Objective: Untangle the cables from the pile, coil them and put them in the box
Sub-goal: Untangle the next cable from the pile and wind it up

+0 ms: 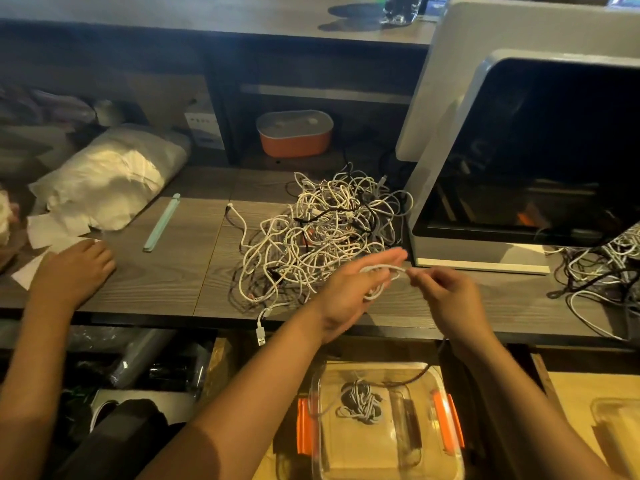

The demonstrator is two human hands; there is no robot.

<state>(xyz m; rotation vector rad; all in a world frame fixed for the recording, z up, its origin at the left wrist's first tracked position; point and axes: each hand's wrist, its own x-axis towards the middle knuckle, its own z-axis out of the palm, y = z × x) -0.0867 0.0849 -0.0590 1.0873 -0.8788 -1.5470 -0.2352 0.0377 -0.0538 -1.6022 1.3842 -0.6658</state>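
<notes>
Centre of frame: your left hand [356, 289] was raised palm-up above the table's [156, 271] front edge, fingers straight and pressed together, with a white cable [379, 280] looped round them. Your right hand [446, 299], just beside it, pinched a strand of that cable between thumb and fingertips. Behind both hands lay the pile [322, 230] of tangled white and dark cables, one USB plug [260, 332] hanging over the table edge. At the lower centre, below the table, stood the clear box [367, 455] with orange latches, holding one coiled cable [360, 403]. To the right, a grey-framed screen [536, 150] stood with its base just beside the pile, and a second tangle [602, 271] lay under its far corner. At the left, a third hand [76, 268] rested flat on the table near scraps of white paper. Further back lay a pale green strip [162, 221], a plastic bag [110, 178] and an orange container [294, 133].
</notes>
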